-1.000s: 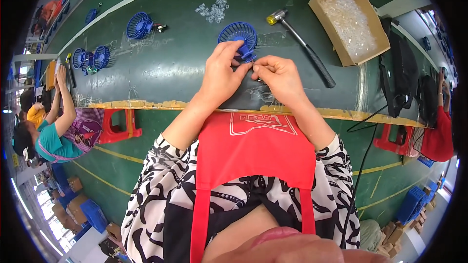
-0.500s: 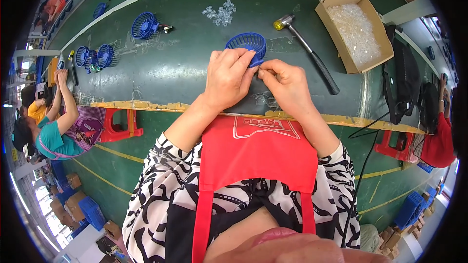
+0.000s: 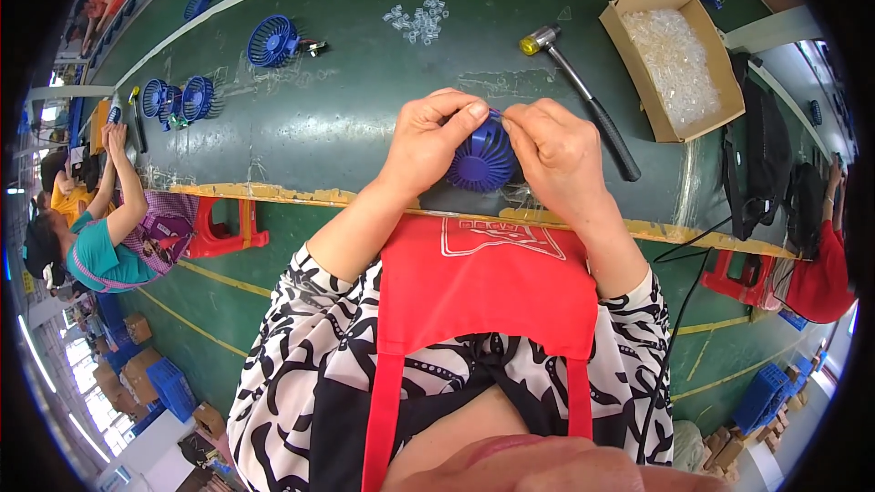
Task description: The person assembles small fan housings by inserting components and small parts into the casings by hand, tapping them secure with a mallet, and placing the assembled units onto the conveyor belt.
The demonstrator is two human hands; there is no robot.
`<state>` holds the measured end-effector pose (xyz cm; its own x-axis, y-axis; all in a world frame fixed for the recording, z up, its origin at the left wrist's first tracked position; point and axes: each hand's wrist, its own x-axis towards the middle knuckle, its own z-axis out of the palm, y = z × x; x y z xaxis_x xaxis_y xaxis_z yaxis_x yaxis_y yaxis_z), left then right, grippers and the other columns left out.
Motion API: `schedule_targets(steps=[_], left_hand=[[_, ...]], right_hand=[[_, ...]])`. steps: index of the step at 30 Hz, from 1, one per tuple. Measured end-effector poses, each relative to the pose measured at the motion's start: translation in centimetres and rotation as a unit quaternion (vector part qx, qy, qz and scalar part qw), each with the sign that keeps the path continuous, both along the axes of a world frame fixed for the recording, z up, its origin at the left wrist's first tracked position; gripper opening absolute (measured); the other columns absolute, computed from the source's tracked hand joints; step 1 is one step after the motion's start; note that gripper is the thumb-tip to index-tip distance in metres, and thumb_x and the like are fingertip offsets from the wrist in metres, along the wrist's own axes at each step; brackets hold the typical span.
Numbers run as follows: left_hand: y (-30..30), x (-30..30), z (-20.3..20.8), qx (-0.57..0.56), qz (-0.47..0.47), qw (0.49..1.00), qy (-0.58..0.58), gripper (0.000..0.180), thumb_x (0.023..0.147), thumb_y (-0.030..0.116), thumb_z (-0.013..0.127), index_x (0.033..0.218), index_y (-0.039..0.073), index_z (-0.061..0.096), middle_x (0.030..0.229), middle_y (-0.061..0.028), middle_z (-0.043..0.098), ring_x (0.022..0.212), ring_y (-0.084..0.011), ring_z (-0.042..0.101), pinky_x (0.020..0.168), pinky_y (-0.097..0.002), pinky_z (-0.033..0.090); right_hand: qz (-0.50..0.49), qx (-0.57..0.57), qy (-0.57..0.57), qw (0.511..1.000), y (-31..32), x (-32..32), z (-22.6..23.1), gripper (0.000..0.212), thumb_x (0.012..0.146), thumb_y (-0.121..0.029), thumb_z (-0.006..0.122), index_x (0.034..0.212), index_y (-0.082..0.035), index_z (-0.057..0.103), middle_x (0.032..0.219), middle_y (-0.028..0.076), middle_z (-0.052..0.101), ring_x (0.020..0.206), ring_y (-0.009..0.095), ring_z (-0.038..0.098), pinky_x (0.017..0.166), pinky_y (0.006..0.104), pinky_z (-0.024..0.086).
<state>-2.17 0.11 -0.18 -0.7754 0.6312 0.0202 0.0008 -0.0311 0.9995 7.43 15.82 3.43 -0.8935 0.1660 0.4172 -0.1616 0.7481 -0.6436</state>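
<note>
A round blue slatted fan housing is between my hands near the table's front edge, its cage toward me and its narrow neck pointing away. My left hand is closed on it, thumb and fingers pinching at the neck. On the other side, my right hand is closed too, fingertips pressed together beside the neck. Whatever those fingertips pinch is too small and covered to make out. Beyond my hands lies a pile of small clear plastic pieces.
To the right lies a hammer with a black handle and yellow tip. Behind it, an open cardboard box holds many clear pieces. More blue fan housings rest at left. A black bag hangs at the right edge. Other people sit on both sides.
The fan housing has been turned, its cage swinging from the far side to the side nearest me. Both hands have shifted their grip around the neck, and my right hand has moved slightly right.
</note>
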Motion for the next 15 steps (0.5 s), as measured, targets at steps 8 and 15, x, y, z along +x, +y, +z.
schedule_targets(steps=[8,15], left_hand=[[0.1,-0.5,-0.1,0.034,-0.024,0.969,-0.244,0.018,0.093,0.014,0.062,0.095,-0.003,0.070,0.082,-0.0034,0.068,0.073,-0.0087,0.061,0.068,-0.0227,0.050],[1.7,-0.4,-1.2,-0.029,-0.049,0.972,-0.229,0.017,0.090,0.013,0.067,0.090,-0.004,0.069,0.080,-0.0034,0.068,0.070,-0.0071,0.060,0.063,-0.0232,0.049]], right_hand=[[0.009,0.011,-0.020,1.000,1.0,0.1,-0.8,0.004,0.079,-0.005,0.068,0.083,-0.006,0.067,0.071,0.010,0.060,0.062,0.030,0.062,0.055,0.0384,0.048],[0.027,-0.040,-0.047,0.998,1.8,0.1,-1.9,0.004,0.081,-0.002,0.068,0.084,0.000,0.067,0.071,0.013,0.061,0.061,0.026,0.061,0.055,0.0341,0.047]])
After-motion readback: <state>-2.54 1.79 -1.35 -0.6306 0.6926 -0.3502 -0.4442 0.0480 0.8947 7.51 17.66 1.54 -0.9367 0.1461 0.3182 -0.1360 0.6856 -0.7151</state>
